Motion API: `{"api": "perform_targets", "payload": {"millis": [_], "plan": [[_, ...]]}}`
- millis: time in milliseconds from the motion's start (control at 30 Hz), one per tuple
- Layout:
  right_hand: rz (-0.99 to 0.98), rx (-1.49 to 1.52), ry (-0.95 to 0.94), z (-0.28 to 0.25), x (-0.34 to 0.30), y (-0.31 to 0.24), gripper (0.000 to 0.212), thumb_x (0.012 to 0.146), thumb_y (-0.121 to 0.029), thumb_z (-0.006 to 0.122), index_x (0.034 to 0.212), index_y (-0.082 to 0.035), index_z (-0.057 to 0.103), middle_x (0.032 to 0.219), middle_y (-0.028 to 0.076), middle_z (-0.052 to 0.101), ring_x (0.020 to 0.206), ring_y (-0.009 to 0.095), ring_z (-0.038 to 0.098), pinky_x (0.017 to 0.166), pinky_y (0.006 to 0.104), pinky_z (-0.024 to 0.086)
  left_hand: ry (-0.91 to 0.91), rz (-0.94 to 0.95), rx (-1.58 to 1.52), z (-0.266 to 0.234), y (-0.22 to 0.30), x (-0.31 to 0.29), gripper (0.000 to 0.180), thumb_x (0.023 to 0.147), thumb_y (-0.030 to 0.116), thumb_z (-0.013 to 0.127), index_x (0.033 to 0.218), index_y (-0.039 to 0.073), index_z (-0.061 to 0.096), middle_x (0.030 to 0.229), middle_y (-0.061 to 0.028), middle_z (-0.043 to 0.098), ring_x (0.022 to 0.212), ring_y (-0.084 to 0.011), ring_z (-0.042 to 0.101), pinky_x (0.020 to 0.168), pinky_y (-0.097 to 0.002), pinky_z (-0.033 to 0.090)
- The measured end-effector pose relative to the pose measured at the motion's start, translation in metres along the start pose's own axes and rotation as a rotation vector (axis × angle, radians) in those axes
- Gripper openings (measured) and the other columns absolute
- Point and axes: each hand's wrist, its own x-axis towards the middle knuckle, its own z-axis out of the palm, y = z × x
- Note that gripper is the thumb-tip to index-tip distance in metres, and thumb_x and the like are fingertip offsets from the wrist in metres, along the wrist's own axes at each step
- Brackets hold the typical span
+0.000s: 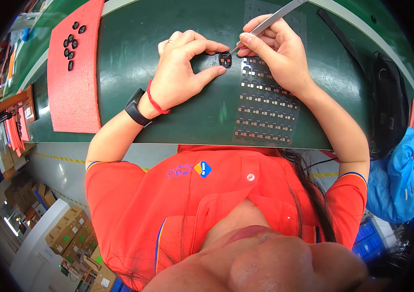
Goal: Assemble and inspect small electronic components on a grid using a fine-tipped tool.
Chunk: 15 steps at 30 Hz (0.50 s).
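Between the thumb and index finger of my left hand (187,65) a small black oval part (225,60) is pinched at the green table's surface. Copper-coloured patches show inside its rim. My right hand (277,53) grips metal tweezers (272,19) like a pen, their tips touching or just above the oval part. Beneath my right hand lies a clear sheet (265,109) carrying rows of small silver and copper-coloured pieces; the hand hides part of its upper rows.
A pink foam sheet (73,107) on the left of the green table (168,131) bears several black oval parts (70,46). A black strip (341,36) and a shiny black bag-like thing (387,107) lie at the right. Someone in a blue sleeve (397,175) is beyond.
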Motion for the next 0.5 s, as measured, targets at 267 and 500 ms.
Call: {"api": "perform_targets", "payload": {"millis": [267,500], "plan": [[-0.023,0.009,0.001,0.0012,0.0003,0.0018,0.019,0.091,-0.007,0.06,0.106,0.0,0.051,0.09,0.009,0.062,0.082,0.014,0.064,0.074,0.0259,0.054,-0.008,-0.005,0.006,-0.001,0.0008,0.0009,0.029,0.07,0.019,0.077,0.098,0.018,0.071,0.086,0.0029,0.057,0.089,-0.0179,0.049,0.088,-0.0349,0.03],[-0.031,-0.008,-0.006,0.001,-0.0016,0.0017,0.018,0.091,-0.006,0.059,0.106,0.0,0.051,0.091,0.009,0.062,0.083,0.014,0.064,0.075,0.0258,0.054,-0.001,0.03,0.054,-0.0008,0.0009,0.0008,0.029,0.07,0.018,0.076,0.099,0.016,0.07,0.087,0.0012,0.06,0.088,-0.0188,0.051,0.085,-0.0336,0.034]]}}
